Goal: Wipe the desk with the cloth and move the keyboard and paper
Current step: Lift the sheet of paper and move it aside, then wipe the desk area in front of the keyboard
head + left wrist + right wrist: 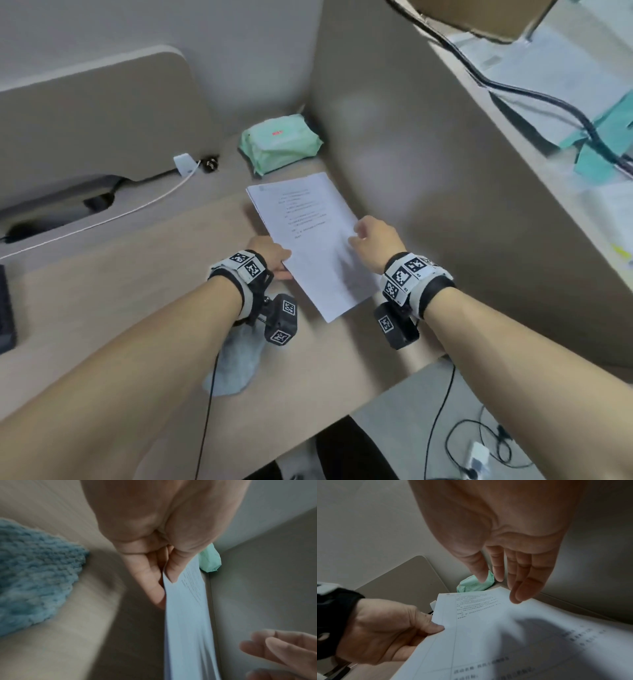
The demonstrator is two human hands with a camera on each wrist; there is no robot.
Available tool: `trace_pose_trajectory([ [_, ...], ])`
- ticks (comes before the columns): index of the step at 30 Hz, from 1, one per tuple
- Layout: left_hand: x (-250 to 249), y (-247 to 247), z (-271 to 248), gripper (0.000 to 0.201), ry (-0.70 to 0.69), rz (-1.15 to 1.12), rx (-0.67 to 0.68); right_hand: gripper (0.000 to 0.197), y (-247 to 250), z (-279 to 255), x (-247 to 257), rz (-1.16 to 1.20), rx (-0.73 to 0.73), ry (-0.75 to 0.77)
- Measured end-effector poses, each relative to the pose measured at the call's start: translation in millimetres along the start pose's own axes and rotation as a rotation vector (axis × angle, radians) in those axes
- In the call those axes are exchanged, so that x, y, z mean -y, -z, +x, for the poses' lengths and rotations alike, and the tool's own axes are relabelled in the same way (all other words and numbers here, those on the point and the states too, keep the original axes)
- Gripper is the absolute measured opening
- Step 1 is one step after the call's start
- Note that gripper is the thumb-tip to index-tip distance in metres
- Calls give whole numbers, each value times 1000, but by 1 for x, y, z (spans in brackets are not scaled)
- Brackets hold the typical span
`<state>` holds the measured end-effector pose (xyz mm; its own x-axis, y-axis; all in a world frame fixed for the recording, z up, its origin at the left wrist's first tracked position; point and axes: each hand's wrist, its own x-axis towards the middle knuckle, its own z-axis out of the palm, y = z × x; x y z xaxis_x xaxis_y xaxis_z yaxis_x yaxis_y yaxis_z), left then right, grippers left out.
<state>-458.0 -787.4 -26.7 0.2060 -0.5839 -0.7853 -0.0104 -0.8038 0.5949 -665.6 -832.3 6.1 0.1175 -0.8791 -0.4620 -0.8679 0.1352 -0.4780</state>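
A white printed paper is lifted off the beige desk near the right partition. My left hand pinches its left edge, thumb on top and fingers beneath; the same grip shows in the right wrist view. My right hand hovers over the paper's right edge with straight, relaxed fingers, holding nothing. A light blue cloth lies on the desk under my left forearm, also at the left of the left wrist view. The dark keyboard shows only as a corner at the far left.
A green wipes pack sits in the desk's back corner. A white cable and charger lie near the cable slot at back left. The tall partition bounds the desk on the right. Cables lie on the floor.
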Motion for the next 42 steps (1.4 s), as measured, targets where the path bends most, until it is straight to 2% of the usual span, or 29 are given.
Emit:
trace_pose_trajectory([
  [4,4,-13,11,21,2,45,-46,18,-3,1,-11,-6,27,-3],
  [12,9,-7,14,11,38,-30,-57,21,-13,-5,-4,-7,48,51],
  [16,14,11,7,19,-11,-65,-19,20,-22,-10,15,-36,60,87],
  [18,20,32,1,38,-25,-62,-48,17,-33,-14,31,-55,84,109],
  [20,30,60,1,44,-69,35,-128,15,-45,-18,48,-67,124,131],
  [23,52,115,-5,28,-153,296,-278,12,-71,-29,77,-101,197,199],
  [25,66,152,-16,28,-199,447,-383,14,-91,-40,96,-149,257,250],
  [28,96,208,-28,31,-161,628,-448,35,-124,-65,126,-303,384,345],
  [32,140,260,-41,44,-55,920,-375,71,-186,-102,143,-577,582,460],
  [35,170,287,-47,58,-14,1034,-330,68,-231,-131,140,-767,505,552],
  [38,186,305,-48,65,-41,1066,-296,63,-241,-125,140,-717,444,591],
  [40,190,314,-48,65,-89,1086,-291,59,-235,-103,142,-682,333,561],
  [42,193,320,-46,66,-112,1095,-267,54,-224,-77,146,-632,221,446],
])
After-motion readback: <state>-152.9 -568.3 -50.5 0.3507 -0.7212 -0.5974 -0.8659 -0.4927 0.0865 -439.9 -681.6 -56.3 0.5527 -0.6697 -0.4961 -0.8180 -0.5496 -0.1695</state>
